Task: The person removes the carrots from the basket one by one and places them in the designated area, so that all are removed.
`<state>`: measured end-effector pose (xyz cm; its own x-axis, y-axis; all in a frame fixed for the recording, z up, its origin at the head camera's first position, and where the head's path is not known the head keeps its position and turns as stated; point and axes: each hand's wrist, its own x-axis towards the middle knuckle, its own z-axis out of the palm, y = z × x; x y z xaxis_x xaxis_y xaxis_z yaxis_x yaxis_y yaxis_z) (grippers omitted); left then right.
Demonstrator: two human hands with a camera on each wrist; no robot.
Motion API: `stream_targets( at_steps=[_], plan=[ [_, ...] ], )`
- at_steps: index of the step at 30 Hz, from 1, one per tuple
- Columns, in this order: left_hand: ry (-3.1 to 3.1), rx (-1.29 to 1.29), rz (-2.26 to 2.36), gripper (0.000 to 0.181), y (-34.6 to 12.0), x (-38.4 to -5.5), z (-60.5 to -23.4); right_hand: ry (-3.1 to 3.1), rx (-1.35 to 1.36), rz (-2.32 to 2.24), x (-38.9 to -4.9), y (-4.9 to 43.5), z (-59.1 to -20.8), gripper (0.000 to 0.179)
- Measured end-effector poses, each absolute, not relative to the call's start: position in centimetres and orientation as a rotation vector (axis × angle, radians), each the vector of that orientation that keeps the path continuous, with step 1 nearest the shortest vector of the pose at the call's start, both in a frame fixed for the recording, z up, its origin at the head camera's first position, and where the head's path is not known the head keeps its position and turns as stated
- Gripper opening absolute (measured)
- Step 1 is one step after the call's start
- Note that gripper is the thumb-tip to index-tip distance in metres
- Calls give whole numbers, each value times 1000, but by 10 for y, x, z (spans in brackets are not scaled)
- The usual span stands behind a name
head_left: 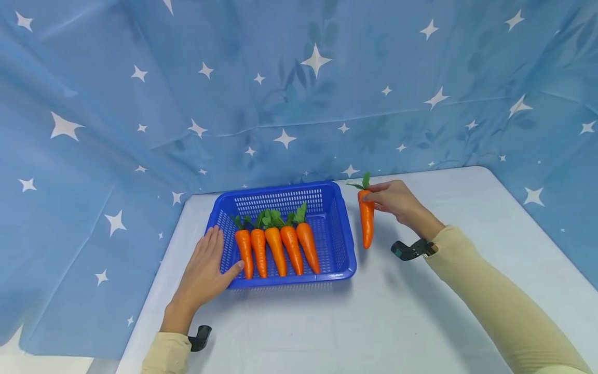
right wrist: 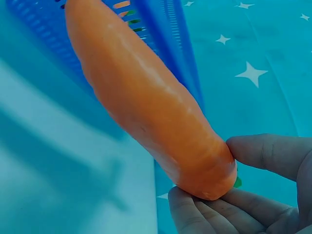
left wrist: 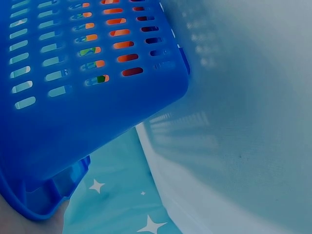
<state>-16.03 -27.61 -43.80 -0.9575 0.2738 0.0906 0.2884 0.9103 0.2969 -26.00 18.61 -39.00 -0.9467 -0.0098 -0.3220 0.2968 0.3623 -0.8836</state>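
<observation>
An orange carrot (head_left: 367, 221) with a leafy green top hangs tip down beside the right side of a blue plastic basket (head_left: 344, 234). My right hand (head_left: 394, 200) pinches it near the leaves, thumb on one side and fingers on the other, as the right wrist view shows up close on the carrot (right wrist: 141, 107). My left hand (head_left: 203, 272) rests on the basket's left rim, fingers straight and thumb stretched over the front left corner. Several carrots (head_left: 276, 252) lie side by side in the basket, leaves toward the back. Only a bit of the left hand (left wrist: 29, 219) shows in the left wrist view.
A white table (head_left: 299, 327) carries the basket. Behind and beside it hangs a blue curtain (head_left: 261, 104) with white stars. Each wrist wears a dark strap, the right strap (head_left: 411, 250) with a piece jutting out.
</observation>
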Motion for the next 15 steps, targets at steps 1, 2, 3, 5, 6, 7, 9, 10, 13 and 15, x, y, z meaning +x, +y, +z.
stream_targets(
  at_steps=[1, 2, 3, 5, 6, 7, 9, 10, 13, 15],
  plan=[
    [-3025, -444, -482, 99, -276, -160, -438, 2355, 256, -1609, -260, 187, -392, 60],
    [-3023, -444, -484, 99, -276, -160, -438, 2352, 261, -1603, -260, 187, -395, 60],
    [-3023, -442, -487, 99, -276, -160, -438, 2350, 266, -1599, -260, 187, -397, 60],
    [-3023, -440, -490, 99, -276, -160, -439, 2349, 273, -1587, -260, 188, -403, 60],
    [-3023, -441, -490, 99, -276, -160, -439, 2348, 274, -1585, -260, 188, -406, 60],
    [-3022, -442, -490, 99, -277, -160, -439, 2343, 276, -1588, -260, 187, -409, 60],
    [-3019, -442, -490, 99, -277, -160, -440, 2338, 282, -1594, -260, 188, -416, 60],
    [-3020, -442, -491, 99, -276, -160, -440, 2334, 282, -1598, -259, 187, -418, 60],
    [-3013, -446, -497, 99, -276, -161, -440, 2321, 293, -1606, -260, 186, -427, 59],
    [-3009, -448, -500, 98, -276, -161, -440, 2325, 301, -1600, -260, 186, -431, 58]
  ],
)
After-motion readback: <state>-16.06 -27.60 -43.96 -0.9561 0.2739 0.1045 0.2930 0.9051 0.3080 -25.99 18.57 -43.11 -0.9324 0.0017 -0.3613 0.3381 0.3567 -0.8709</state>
